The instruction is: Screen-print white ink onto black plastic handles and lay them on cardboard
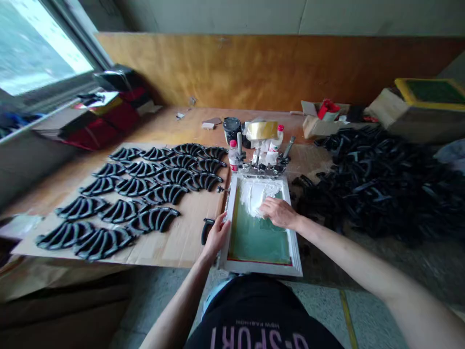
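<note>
A framed screen point(259, 242) with a green mesh and a pale frame lies in front of me, held at its far end by a metal clamp point(261, 169). White paste point(252, 196) is spread over the mesh's far part. My right hand point(279, 212) is closed over the mesh at the paste's near edge; what its fingers hold is too small to make out. At the frame's left edge is my left hand point(217, 233), its fingers curled close to a single black curved part point(206, 230). Whether it grips the frame or the part is unclear.
Rows of black curved parts point(125, 186) lie on cardboard point(181, 242) at the left. A heap of black parts point(381, 179) fills the right. Behind the clamp stand a black tub point(231, 127), a red-capped bottle point(233, 154) and a tape roll point(261, 130).
</note>
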